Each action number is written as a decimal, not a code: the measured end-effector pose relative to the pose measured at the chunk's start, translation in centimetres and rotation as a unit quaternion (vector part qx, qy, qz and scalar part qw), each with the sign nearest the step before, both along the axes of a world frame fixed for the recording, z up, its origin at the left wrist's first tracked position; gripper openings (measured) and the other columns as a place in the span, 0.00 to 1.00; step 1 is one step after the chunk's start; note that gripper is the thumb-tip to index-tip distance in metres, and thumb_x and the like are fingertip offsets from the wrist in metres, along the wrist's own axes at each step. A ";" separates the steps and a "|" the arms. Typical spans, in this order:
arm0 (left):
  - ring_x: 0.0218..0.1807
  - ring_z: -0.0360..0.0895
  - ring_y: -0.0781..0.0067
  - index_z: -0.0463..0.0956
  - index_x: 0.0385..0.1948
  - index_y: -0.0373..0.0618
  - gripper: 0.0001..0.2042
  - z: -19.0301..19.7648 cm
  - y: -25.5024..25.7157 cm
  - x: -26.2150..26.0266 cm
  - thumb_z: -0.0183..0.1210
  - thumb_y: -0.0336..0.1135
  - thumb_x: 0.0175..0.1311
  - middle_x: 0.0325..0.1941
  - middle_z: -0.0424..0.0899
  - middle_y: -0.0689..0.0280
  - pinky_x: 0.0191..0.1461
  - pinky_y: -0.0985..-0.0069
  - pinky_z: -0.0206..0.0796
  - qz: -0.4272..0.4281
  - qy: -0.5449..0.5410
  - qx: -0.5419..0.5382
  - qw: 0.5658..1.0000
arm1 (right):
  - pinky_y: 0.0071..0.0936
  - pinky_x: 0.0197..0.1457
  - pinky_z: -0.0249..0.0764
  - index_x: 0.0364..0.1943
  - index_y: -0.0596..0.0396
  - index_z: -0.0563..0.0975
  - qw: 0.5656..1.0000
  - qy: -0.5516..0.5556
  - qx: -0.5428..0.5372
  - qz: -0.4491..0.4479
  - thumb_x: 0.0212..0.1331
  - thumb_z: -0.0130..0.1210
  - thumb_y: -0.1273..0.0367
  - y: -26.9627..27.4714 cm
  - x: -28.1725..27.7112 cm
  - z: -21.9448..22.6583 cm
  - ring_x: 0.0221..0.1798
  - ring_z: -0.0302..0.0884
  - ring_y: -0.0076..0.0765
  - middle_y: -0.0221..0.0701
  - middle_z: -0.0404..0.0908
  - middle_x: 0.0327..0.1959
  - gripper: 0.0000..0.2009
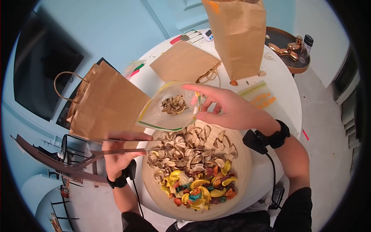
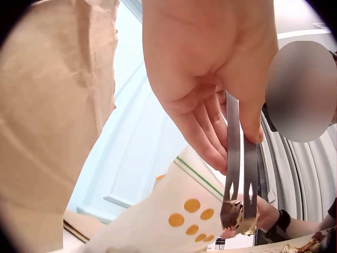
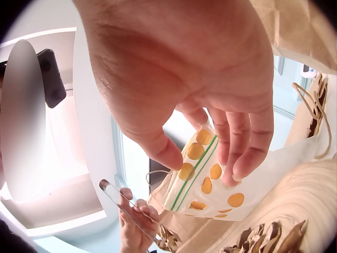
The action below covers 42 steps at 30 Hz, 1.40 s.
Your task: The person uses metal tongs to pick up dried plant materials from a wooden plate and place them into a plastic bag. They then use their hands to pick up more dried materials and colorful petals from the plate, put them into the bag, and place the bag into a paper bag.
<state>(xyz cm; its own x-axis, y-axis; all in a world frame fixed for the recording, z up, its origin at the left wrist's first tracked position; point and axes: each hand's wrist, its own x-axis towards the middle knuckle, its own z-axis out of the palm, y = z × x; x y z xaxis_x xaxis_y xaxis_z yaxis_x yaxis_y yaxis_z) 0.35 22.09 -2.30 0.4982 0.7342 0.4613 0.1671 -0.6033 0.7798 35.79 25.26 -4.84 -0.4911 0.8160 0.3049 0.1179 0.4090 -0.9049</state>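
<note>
My left hand (image 1: pixel 120 152) holds a pair of metal tongs (image 2: pixel 235 147). Their tips pinch a few brown dried petals (image 2: pixel 238 215) above a round wooden tray (image 1: pixel 244 181). On the tray, pale brown petals (image 1: pixel 193 149) are heaped at the far side and yellow, orange and teal pieces (image 1: pixel 199 189) at the near side. With thumb and fingers my right hand (image 1: pixel 235 110) pinches the rim of a clear zip bag (image 3: pixel 247 182), which has orange dots and a green seal line. The bag's mouth gapes toward me, and a small clump of brown petals (image 1: pixel 174 105) lies inside.
Brown paper bags stand at the left (image 1: pixel 112 102) and the back right (image 1: pixel 241 42); another paper bag (image 1: pixel 185 63) lies flat between them. A second dotted zip bag (image 1: pixel 247 92) lies right of my hand. A dark side table (image 1: pixel 278 36) holds a shiny figurine and a bottle.
</note>
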 end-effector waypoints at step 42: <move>0.58 0.85 0.53 0.72 0.50 0.36 0.26 5.3 1.0 5.1 0.78 0.31 0.53 0.52 0.82 0.56 0.61 0.62 0.78 -0.001 0.119 0.117 0.986 | 0.33 0.65 0.72 0.75 0.46 0.68 0.984 -0.142 0.042 0.098 0.58 0.56 0.81 1.4 2.0 -4.9 0.57 0.81 0.40 0.39 0.83 0.61 0.37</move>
<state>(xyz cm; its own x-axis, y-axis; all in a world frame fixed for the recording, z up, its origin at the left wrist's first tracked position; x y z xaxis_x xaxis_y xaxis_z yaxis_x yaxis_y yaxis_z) 5.41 23.05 3.03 0.6136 0.6210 0.4877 0.3270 -0.7620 0.5589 37.80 26.65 -9.76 -0.7124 0.6741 0.1953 0.2721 0.5218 -0.8085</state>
